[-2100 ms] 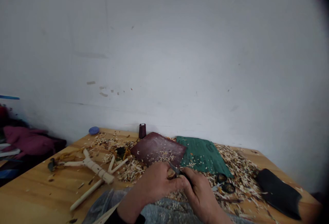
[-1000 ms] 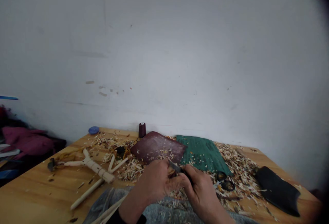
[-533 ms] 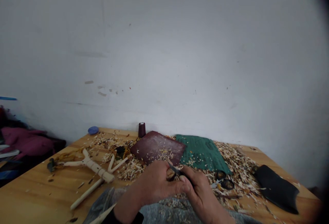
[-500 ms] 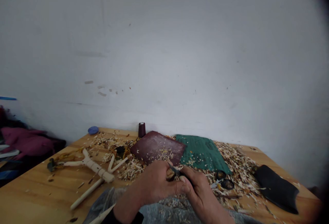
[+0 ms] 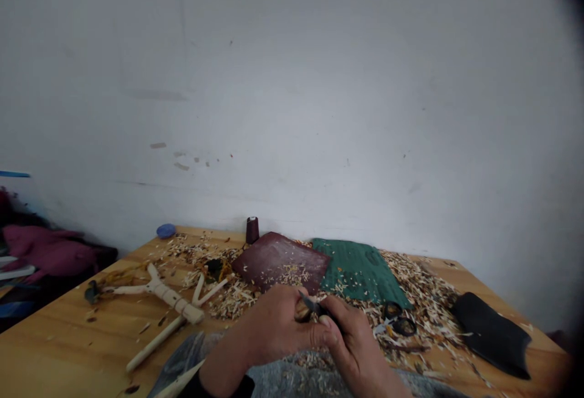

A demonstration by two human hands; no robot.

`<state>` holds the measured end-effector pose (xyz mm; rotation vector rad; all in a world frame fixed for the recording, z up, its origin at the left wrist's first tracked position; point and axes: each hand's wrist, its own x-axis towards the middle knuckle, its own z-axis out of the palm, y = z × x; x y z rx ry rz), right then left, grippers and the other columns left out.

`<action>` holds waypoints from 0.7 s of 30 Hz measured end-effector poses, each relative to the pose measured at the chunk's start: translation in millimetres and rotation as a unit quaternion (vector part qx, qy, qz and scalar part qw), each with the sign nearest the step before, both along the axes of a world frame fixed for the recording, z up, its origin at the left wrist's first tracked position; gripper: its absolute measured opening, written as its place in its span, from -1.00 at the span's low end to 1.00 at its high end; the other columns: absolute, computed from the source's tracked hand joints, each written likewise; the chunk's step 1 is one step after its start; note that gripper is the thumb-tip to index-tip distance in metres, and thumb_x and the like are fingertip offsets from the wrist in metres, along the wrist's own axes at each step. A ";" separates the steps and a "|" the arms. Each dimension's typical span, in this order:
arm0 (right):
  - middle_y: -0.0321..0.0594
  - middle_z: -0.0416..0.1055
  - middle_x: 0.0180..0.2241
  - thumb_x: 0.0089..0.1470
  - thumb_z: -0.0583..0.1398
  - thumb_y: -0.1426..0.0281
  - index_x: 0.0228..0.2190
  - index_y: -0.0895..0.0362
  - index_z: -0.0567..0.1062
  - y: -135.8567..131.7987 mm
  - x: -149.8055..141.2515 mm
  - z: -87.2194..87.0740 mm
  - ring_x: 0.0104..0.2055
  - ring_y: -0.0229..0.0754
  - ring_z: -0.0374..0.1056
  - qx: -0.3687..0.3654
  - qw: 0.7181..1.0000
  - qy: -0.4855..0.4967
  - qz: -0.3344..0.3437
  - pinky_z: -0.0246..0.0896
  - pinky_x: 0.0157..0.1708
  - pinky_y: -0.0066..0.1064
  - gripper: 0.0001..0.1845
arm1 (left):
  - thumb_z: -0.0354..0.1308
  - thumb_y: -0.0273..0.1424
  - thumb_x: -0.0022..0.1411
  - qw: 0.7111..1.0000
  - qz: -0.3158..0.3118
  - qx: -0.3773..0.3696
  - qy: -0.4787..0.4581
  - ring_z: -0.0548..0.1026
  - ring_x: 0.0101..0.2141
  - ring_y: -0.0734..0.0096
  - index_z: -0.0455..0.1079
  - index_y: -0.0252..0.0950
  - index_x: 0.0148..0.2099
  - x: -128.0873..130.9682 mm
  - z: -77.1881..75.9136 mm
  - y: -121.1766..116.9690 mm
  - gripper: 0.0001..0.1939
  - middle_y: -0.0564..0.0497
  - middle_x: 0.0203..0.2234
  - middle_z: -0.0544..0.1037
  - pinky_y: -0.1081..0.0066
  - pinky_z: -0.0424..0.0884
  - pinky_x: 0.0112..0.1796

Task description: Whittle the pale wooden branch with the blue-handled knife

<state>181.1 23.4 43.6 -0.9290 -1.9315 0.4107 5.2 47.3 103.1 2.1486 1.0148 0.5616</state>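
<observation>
A small wooden piece (image 5: pixel 302 311) is clasped in the left hand (image 5: pixel 274 325), with the fingers curled around it and only a rounded tan end left exposed. A carving knife (image 5: pixel 325 313) is gripped in the right hand (image 5: pixel 353 349), its dark handle enclosed by the fingers and its short blade angled up and to the left. Whether the blade is touching the wood or lies just beside it cannot be told. The two hands are held close together above a grey cloth (image 5: pixel 292 377) lying across the lap, at the near edge of a wooden bench (image 5: pixel 55 355).

Pale wood shavings (image 5: pixel 426 307) are strewn over much of the bench. A dark red leather pad (image 5: pixel 278 258) and a green mat (image 5: pixel 358 270) lie side by side just beyond the hands. Black-handled scissors (image 5: pixel 396 326) rest among the shavings to the right, with a black leather piece (image 5: pixel 490 334) further along. To the left lie a pale carved figure (image 5: pixel 168 300), bound with cord, and a long wooden stick (image 5: pixel 155 343). A dark thread spool (image 5: pixel 252 230) stands upright by the white wall (image 5: pixel 292 94), and a blue lid (image 5: pixel 166 230) lies near the far corner. Purple cloth (image 5: pixel 45 252) is heaped beyond the bench.
</observation>
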 end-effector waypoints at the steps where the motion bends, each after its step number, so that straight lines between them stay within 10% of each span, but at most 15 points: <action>1: -0.28 0.31 -0.48 0.25 -0.05 0.19 -0.40 0.09 0.36 0.5 -0.1 -0.7 -0.45 -0.22 0.26 0.000 1.000 -0.002 -0.003 0.04 -0.47 -0.44 -0.67 | 0.18 -0.09 0.10 1.000 0.001 0.001 0.001 0.13 -0.54 0.56 0.22 -0.28 -0.47 -0.1 0.2 -0.2 -0.63 0.23 -0.63 0.17 0.50 0.00 -0.58; 17: -0.26 0.35 -0.51 0.28 -0.09 0.13 -0.48 0.05 0.29 6.2 2.6 -5.3 -0.45 -0.18 0.32 0.056 0.986 -0.093 -0.124 -0.01 -0.51 -0.44 -0.61 | 0.12 -0.22 0.19 0.999 0.015 0.050 0.012 0.15 -0.56 0.57 0.17 -0.28 -0.55 8.5 -4.9 -0.3 -0.64 0.22 -0.67 0.13 0.46 -0.04 -0.54; 21: -0.26 0.37 -0.52 0.28 -0.09 0.14 -0.46 0.05 0.30 11.0 6.5 -8.8 -0.51 -0.16 0.32 0.069 0.960 -0.166 -0.216 -0.06 -0.54 -0.41 -0.61 | 0.04 -0.13 0.23 0.984 0.115 0.115 0.070 0.18 -0.59 0.53 0.17 -0.27 -0.55 12.7 -10.4 0.1 -0.59 0.19 -0.69 0.19 0.40 -0.10 -0.53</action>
